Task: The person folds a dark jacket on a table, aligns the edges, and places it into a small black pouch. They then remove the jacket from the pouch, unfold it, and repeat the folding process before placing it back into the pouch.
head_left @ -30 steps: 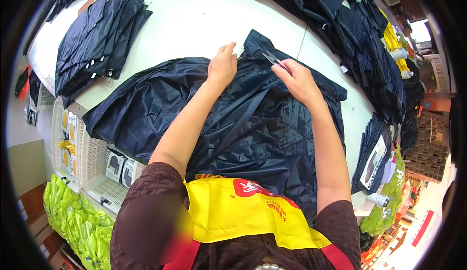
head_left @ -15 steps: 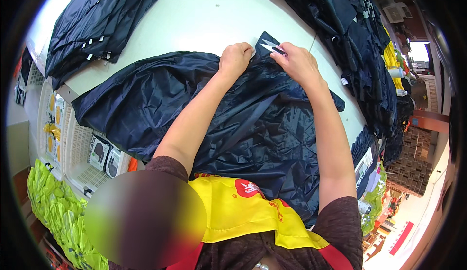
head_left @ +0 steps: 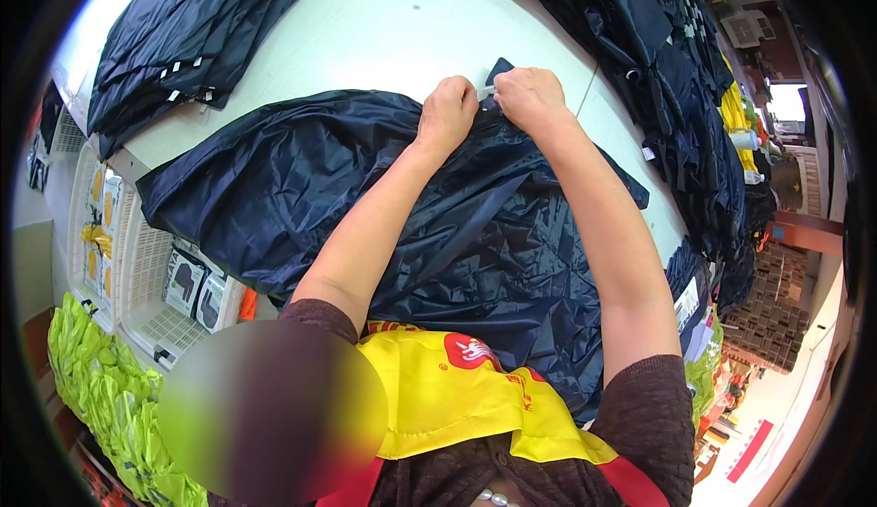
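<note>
A dark navy garment of shiny thin fabric lies spread and wrinkled on the white table in front of me. At its far edge, my left hand is closed, pinching the fabric. Close beside it, my right hand is closed over the same edge. It holds thread snips, seen clearly in the earlier frame; its fingers now hide them. A small pale piece, either label or blade, shows between the two hands. The garment's pointed corner sticks up just beyond my right hand.
A stack of folded dark garments lies at the far left of the white table. More dark garments are heaped along the right. White plastic baskets with packaged items stand at left, above lime-green bags.
My right hand has moved left toward my left hand and turned over, so the snips' blades no longer show openly. My left hand stays nearly in place on the fabric.
</note>
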Available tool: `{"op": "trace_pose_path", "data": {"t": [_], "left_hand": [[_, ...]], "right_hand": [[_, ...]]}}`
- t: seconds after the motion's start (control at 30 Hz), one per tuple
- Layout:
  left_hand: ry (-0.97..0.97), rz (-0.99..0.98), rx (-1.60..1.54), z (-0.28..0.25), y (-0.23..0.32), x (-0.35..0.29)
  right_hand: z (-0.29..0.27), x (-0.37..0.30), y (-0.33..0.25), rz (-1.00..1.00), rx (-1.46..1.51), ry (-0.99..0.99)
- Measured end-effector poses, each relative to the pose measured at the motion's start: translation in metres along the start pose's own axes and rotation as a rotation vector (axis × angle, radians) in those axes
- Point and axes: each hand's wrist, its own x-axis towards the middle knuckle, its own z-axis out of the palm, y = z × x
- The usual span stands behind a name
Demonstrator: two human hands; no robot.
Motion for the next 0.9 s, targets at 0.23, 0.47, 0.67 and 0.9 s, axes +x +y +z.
{"op": "trace_pose_path", "data": {"t": [0.23, 0.47, 0.67, 0.9], "left_hand": [[0.048, -0.096, 0.053, -0.068, 0.012, 0.002], [-0.743, -0.019, 0.763, -0.177, 0.016, -0.037], [-0.952, -0.039, 0.865, -0.157, 0.068, -0.095], [-0.536, -0.228, 0.153, -0.167, 0.05, -0.142]], "right_hand": [[0.039, -0.11, 0.057, 0.422, 0.662, 0.161], [0.19, -0.43, 0.118, 1.204, 0.653, 0.104], [0.228, -0.476, 0.043, 1.232, 0.931, 0.228], [0.216, -0.475, 0.0, 1.178, 0.866, 0.492]]}}
